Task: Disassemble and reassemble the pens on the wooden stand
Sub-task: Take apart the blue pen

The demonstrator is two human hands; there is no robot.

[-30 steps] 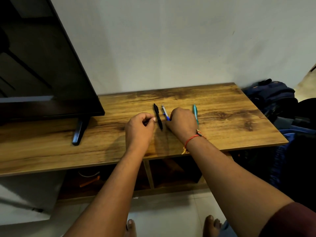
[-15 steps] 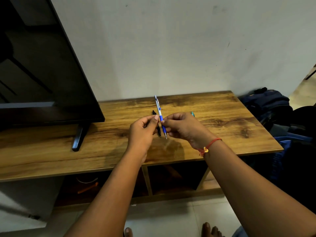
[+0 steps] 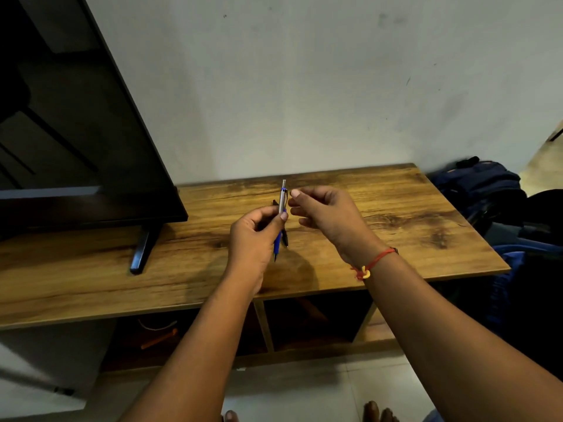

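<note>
Where the pen is: a blue-and-silver pen [image 3: 281, 208] held above the wooden stand [image 3: 396, 214], nearly upright in the view, silver button end toward 12 o'clock, dark tip toward 6 o'clock.
Left hand [image 3: 254, 239]: at 8 o'clock of the pen, thumb and fingers clamped on its middle, where silver meets blue.
Right hand [image 3: 327, 214]: at 3 o'clock of the pen, fingers loosely curled and apart, nothing seen between them; one fingertip [image 3: 295, 193] is just beside the silver upper barrel, and contact cannot be told.
Black pen [image 3: 285, 239]: lying on the stand behind the held pen, mostly hidden by it and the left hand.
Red thread [image 3: 376, 260]: tied round the right wrist, with a yellow knot.
Television [image 3: 76, 132]: at 10 o'clock, screen dark, its foot [image 3: 140, 251] on the stand.
Bags [image 3: 481, 184]: at 3 o'clock, dark blue, beyond the stand's right end.
Shelves below: at 6 o'clock, open compartments, an orange item [image 3: 158, 339] in the left one.
</note>
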